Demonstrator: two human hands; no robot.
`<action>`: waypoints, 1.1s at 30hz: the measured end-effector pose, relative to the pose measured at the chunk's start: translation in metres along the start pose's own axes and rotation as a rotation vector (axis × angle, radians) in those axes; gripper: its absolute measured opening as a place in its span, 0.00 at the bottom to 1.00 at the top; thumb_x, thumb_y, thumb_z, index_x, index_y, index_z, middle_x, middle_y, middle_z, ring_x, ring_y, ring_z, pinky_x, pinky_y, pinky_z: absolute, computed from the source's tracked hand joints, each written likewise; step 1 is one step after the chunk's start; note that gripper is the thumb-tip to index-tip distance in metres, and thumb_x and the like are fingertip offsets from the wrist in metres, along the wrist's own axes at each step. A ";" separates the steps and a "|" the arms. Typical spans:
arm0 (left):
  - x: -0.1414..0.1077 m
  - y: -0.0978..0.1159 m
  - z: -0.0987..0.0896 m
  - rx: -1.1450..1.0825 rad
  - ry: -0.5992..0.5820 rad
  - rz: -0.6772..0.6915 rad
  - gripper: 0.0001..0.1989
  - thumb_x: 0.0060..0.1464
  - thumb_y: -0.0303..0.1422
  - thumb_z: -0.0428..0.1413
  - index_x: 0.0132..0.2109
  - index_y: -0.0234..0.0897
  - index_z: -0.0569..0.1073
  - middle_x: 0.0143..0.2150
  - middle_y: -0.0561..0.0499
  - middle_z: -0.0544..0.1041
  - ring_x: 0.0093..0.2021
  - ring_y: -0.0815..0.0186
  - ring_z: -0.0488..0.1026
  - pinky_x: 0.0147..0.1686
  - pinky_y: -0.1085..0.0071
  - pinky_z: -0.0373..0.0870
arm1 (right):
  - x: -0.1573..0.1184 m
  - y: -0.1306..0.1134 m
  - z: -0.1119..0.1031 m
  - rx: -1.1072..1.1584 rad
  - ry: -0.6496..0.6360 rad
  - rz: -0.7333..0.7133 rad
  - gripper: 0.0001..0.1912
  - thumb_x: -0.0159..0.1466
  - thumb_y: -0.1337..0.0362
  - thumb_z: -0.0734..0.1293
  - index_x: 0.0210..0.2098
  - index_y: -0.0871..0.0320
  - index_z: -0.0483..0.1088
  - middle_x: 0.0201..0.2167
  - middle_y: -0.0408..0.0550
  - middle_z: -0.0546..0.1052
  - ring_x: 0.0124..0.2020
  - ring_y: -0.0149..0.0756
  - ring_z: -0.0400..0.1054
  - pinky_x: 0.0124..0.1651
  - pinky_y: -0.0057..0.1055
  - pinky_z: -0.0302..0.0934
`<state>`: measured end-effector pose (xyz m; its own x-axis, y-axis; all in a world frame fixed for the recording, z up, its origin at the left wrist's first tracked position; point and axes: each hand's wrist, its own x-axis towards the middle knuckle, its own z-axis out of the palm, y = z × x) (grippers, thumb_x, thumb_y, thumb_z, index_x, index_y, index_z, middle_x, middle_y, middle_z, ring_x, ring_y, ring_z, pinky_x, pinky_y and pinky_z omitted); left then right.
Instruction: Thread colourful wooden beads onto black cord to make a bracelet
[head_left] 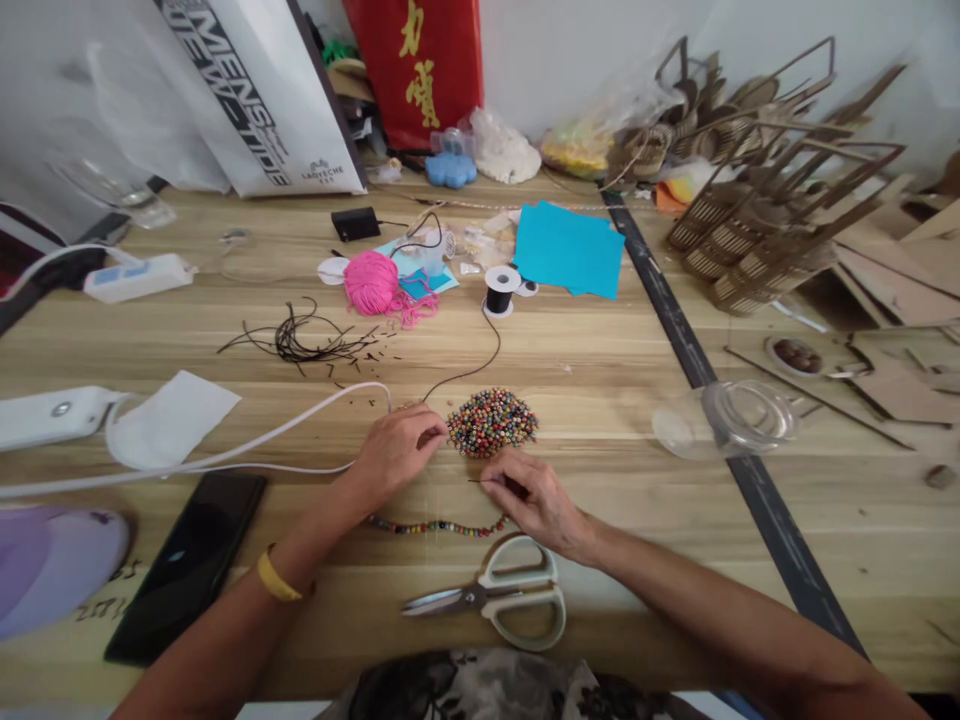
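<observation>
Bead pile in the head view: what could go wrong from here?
Loose beads lie heaped with no container around them, close to the left hand and right hand; a brush could scatter them.
The black cord runs from the spool toward the left hand; a tug might topple the spool.
The scissors lie close by the bead strand; a nudge might catch it.

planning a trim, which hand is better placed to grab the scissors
Probably the right hand: the scissors lie nearer it, handles on its side, though it pinches thin cord; the left hand sits farther off.
</observation>
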<state>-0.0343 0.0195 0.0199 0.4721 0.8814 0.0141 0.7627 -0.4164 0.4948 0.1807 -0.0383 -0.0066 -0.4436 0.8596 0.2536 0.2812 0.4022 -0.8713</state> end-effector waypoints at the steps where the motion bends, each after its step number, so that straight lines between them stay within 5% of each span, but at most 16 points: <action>1: 0.000 -0.001 -0.001 0.000 -0.002 -0.005 0.04 0.55 0.25 0.55 0.34 0.35 0.75 0.35 0.50 0.77 0.37 0.64 0.72 0.40 0.69 0.65 | 0.000 0.000 0.000 -0.002 0.000 -0.004 0.09 0.67 0.66 0.60 0.32 0.59 0.68 0.28 0.47 0.70 0.30 0.33 0.64 0.34 0.28 0.59; 9: 0.003 -0.001 0.003 -0.007 -0.018 -0.013 0.04 0.55 0.26 0.55 0.34 0.35 0.75 0.36 0.49 0.77 0.38 0.64 0.73 0.41 0.68 0.66 | -0.001 0.003 0.002 0.005 0.000 0.012 0.07 0.67 0.64 0.62 0.34 0.60 0.70 0.29 0.48 0.72 0.31 0.33 0.66 0.35 0.28 0.60; 21: 0.005 -0.012 0.014 0.016 0.112 0.065 0.04 0.55 0.26 0.54 0.34 0.35 0.74 0.34 0.50 0.77 0.37 0.65 0.72 0.41 0.69 0.67 | 0.000 0.002 0.000 -0.037 -0.028 -0.025 0.09 0.68 0.65 0.59 0.33 0.59 0.67 0.28 0.48 0.70 0.31 0.34 0.64 0.34 0.29 0.59; 33: 0.004 -0.010 0.018 0.087 0.084 0.135 0.07 0.58 0.27 0.52 0.38 0.35 0.75 0.37 0.48 0.76 0.38 0.64 0.72 0.41 0.68 0.67 | -0.002 0.006 0.003 -0.090 -0.033 -0.040 0.07 0.67 0.67 0.59 0.33 0.59 0.66 0.28 0.46 0.69 0.30 0.32 0.62 0.33 0.27 0.57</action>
<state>-0.0321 0.0231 -0.0012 0.5370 0.8303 0.1491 0.7321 -0.5465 0.4067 0.1807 -0.0384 -0.0139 -0.4831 0.8322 0.2721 0.3375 0.4638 -0.8192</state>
